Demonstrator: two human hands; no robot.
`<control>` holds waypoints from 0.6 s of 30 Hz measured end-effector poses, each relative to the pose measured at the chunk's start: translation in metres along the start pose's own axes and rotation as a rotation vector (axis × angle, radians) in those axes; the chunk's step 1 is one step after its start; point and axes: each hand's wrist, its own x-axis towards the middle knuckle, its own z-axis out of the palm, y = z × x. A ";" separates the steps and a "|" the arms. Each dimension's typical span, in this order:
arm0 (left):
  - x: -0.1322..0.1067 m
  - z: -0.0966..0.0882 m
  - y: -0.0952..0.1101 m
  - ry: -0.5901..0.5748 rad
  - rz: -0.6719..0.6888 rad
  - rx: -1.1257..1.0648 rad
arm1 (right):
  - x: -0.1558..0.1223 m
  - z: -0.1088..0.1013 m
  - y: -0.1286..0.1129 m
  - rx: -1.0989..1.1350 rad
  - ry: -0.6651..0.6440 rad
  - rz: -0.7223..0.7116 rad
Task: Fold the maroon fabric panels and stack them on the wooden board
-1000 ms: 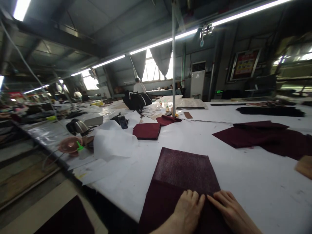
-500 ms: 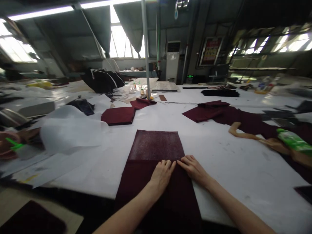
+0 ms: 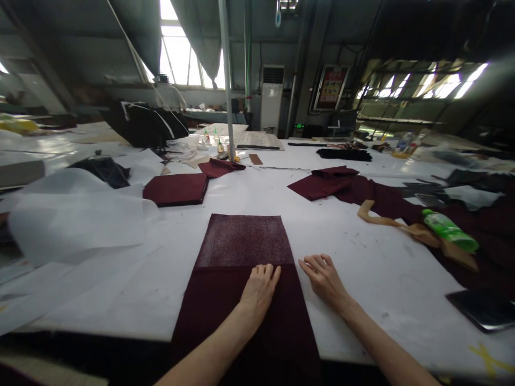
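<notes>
A long maroon fabric panel [image 3: 237, 305] lies in front of me and hangs over the table's near edge. At its far end is a paler, speckled section [image 3: 245, 241], with a straight edge crossing the panel below it. My left hand [image 3: 259, 289] rests on the dark part just under that edge, palm down, fingers stretched forward and holding nothing. To the right of the panel, my right hand [image 3: 325, 279] is apart from the cloth, its fingers loosely bent and spread with nothing in them.
A folded maroon stack [image 3: 176, 188] lies at the back left, near translucent white sheets [image 3: 80, 220]. To the right are crumpled maroon cloth [image 3: 330, 182], a tan strip [image 3: 378, 218], a green bottle [image 3: 449, 230] and a dark flat object [image 3: 483, 308]. A pole [image 3: 226, 80] stands behind.
My right hand has come off the panel's right edge and moved out to the right. The left hand stays on the fabric. The camera view has turned slightly right.
</notes>
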 end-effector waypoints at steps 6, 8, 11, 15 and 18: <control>-0.006 -0.001 -0.004 0.030 0.000 -0.033 | 0.022 0.005 -0.053 0.143 0.007 0.069; -0.017 -0.001 -0.016 0.035 -0.011 -0.038 | 0.023 0.010 -0.064 0.122 0.010 0.122; -0.046 -0.001 -0.048 0.051 -0.082 -0.085 | 0.018 0.016 -0.067 0.075 0.066 0.189; -0.096 0.002 -0.100 0.103 -0.294 -0.153 | 0.015 0.020 -0.061 0.037 0.135 0.160; -0.122 0.006 -0.125 0.125 -0.390 -0.158 | 0.014 0.022 -0.058 -0.048 0.165 0.112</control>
